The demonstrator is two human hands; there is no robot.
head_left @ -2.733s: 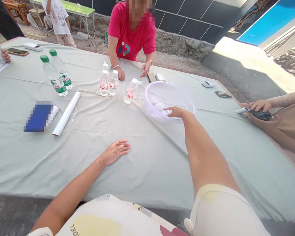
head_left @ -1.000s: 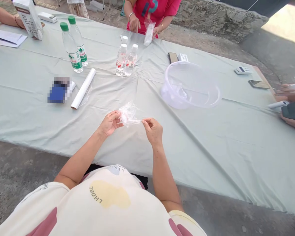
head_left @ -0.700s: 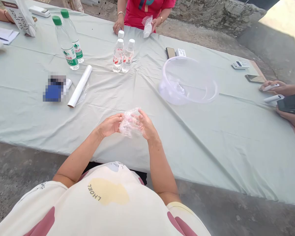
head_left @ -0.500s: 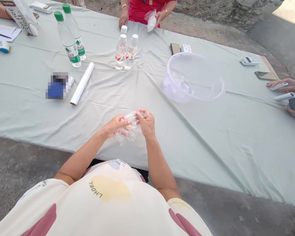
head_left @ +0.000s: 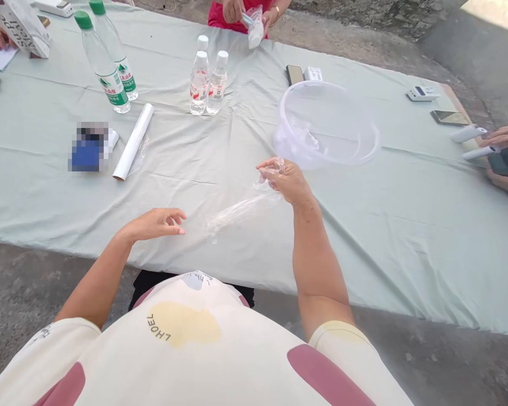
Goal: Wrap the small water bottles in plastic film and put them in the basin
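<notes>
A crumpled piece of clear plastic film point(head_left: 239, 211) hangs from my right hand point(head_left: 285, 179), which pinches one end between its fingers. The film's other end trails down to the left above the cloth. My left hand point(head_left: 157, 224) is apart from it, empty, with thumb and fingers spread. Just beyond my right hand stands a round translucent plastic basin point(head_left: 281, 138) with some clear plastic inside. Left of centre lies a white roll point(head_left: 133, 142), with a bit of clear film at its side.
Two green-capped bottles point(head_left: 110, 84) and several white-capped water bottles point(head_left: 217, 84) stand on the cloth-covered table point(head_left: 385, 225). A blurred blue item point(head_left: 88, 152) lies at left. Phones and a white device point(head_left: 423, 93) lie further back. Across, a person in red point(head_left: 222, 17) holds a plastic-wrapped item.
My hands have moved apart. My left hand has let go of the plastic film and shifted left; my right hand has drawn it up and to the right, stretching it out.
</notes>
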